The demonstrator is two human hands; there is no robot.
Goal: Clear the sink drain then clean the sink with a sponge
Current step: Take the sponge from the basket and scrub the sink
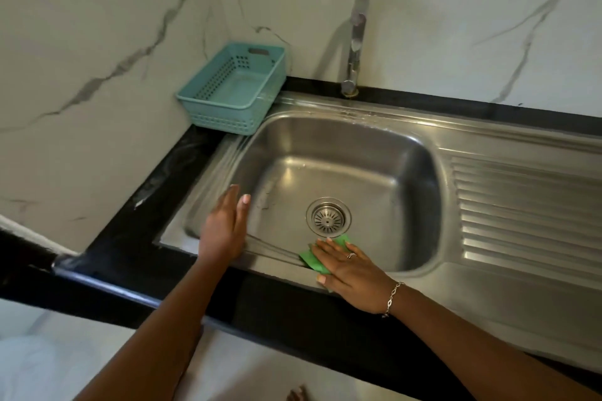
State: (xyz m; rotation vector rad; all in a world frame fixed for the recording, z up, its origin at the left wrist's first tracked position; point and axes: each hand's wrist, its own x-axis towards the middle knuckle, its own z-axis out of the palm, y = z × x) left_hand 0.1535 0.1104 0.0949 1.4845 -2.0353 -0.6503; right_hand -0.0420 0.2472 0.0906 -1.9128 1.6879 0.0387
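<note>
A stainless steel sink (342, 153) is set in a black counter. Its round drain strainer (328, 217) sits in the basin floor and looks free of debris. A green sponge (313, 258) lies against the near wall of the basin, just below the drain. My right hand (350, 270) presses flat on the sponge, fingers spread, a ring on one finger and a bracelet at the wrist. My left hand (224, 225) rests flat on the sink's left rim with fingers together, holding nothing.
A teal plastic basket (208, 101) stands on the counter's back left corner. A chrome tap (355, 42) rises behind the basin. The ribbed drainboard (521, 212) extends to the right. Marble walls close in the left and the back.
</note>
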